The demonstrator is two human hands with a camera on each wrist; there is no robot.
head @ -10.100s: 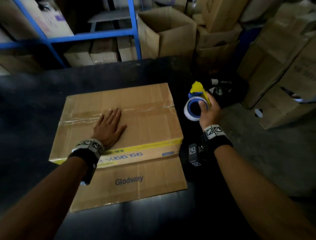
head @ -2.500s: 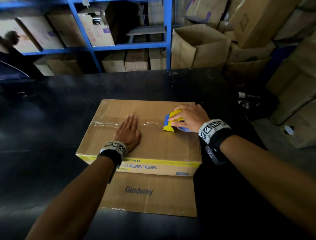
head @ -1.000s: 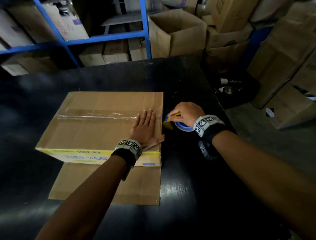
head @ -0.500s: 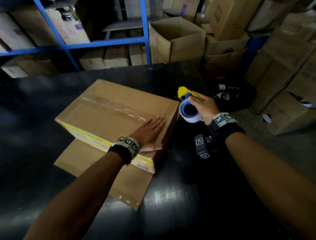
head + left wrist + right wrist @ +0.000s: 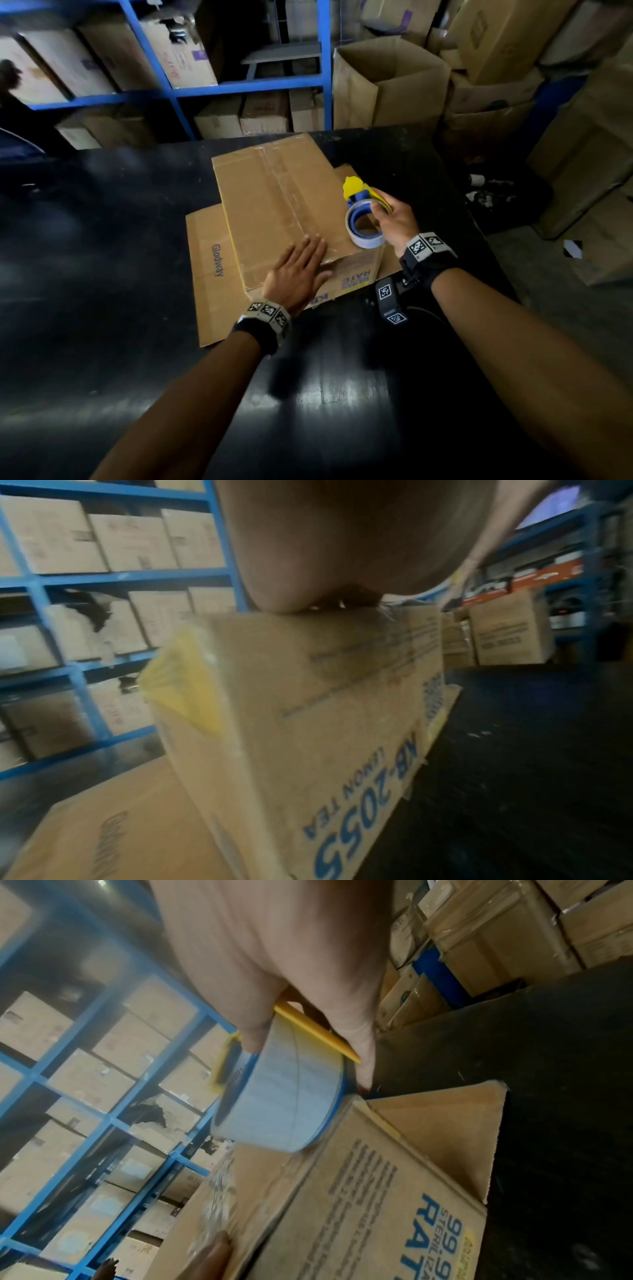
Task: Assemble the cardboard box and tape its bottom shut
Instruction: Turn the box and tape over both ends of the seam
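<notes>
The cardboard box (image 5: 274, 212) stands upside down on the black table (image 5: 102, 257), its bottom flaps closed and a clear tape strip running along the seam. Its loose flaps lie flat on the table around it. My left hand (image 5: 298, 274) lies flat with straight fingers on the box's near corner, at the end of the taped seam. My right hand (image 5: 394, 222) grips the yellow-and-blue tape dispenser (image 5: 363, 216) with its roll just above the box's right edge. In the right wrist view the tape roll (image 5: 281, 1096) hovers over the box edge (image 5: 342, 1191).
Blue shelving (image 5: 239, 85) stacked with cartons stands behind the table. An open carton (image 5: 387, 85) and more boxes crowd the back right. Small items lie on the floor (image 5: 486, 195) at the table's right edge.
The box has turned about a quarter turn on the table under my left hand, so the taped seam now runs away from me. My right hand stays lifted with the dispenser.
</notes>
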